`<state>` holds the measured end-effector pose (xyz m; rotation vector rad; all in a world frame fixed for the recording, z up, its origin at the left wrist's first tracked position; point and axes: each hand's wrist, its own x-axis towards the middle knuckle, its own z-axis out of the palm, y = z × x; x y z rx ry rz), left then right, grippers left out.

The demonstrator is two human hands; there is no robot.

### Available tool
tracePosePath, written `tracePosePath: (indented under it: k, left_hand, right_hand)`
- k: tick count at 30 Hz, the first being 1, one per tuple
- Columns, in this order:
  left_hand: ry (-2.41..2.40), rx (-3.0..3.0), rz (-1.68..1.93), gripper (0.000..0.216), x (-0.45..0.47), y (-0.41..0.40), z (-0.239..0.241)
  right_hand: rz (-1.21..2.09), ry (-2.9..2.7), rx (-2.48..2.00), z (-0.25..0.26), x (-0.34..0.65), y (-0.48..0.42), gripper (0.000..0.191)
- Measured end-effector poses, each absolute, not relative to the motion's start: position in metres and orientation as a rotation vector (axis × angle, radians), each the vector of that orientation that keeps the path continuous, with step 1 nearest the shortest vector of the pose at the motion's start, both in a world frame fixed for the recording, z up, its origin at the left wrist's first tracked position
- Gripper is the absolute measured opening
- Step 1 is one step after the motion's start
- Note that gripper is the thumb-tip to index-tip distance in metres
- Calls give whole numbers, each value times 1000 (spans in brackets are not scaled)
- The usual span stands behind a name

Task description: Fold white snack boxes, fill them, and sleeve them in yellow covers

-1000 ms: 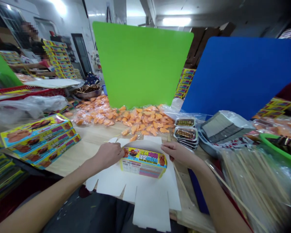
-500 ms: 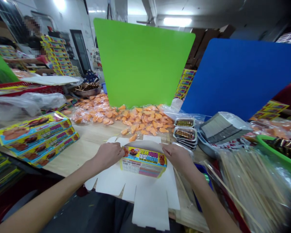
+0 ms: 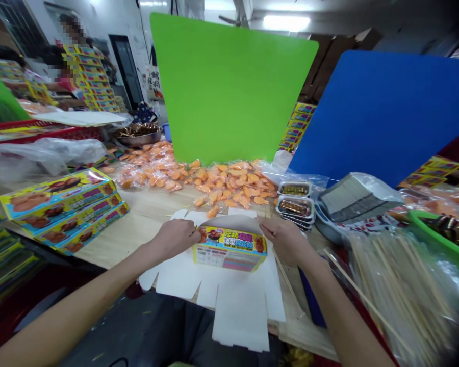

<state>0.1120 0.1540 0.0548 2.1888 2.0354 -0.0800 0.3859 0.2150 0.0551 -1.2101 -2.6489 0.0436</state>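
A flat white die-cut carton blank point(image 3: 237, 300) lies on the wooden table point(image 3: 145, 216) in front of me, one printed yellow panel point(image 3: 229, 248) folded up along its far side. My left hand point(image 3: 175, 237) is closed in a pinch on the left end of that panel. My right hand point(image 3: 285, 238) grips the right end, fingers curled over the fold. A heap of small orange packets point(image 3: 214, 181) lies just beyond the carton.
Stacked printed boxes point(image 3: 61, 209) sit at the left. Foil trays point(image 3: 294, 204), a wrapped grey bundle point(image 3: 354, 196) and bagged bamboo skewers point(image 3: 401, 290) crowd the right. Green point(image 3: 233, 86) and blue point(image 3: 390, 112) boards stand behind. People work at a far-left table.
Both hands stay on the ends of the printed panel; only the camera view has shifted slightly.
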Motion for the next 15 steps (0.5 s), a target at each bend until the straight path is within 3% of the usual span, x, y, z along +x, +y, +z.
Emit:
tracePosePath:
  k: [8, 15]
  left_hand:
    - [2046, 2171, -14, 34, 112, 150, 54]
    - [2063, 2180, -14, 34, 112, 150, 51]
  right_hand:
    - [77, -2387, -1365, 33, 380, 208, 31]
    - [179, -2366, -1416, 44, 378, 206, 33]
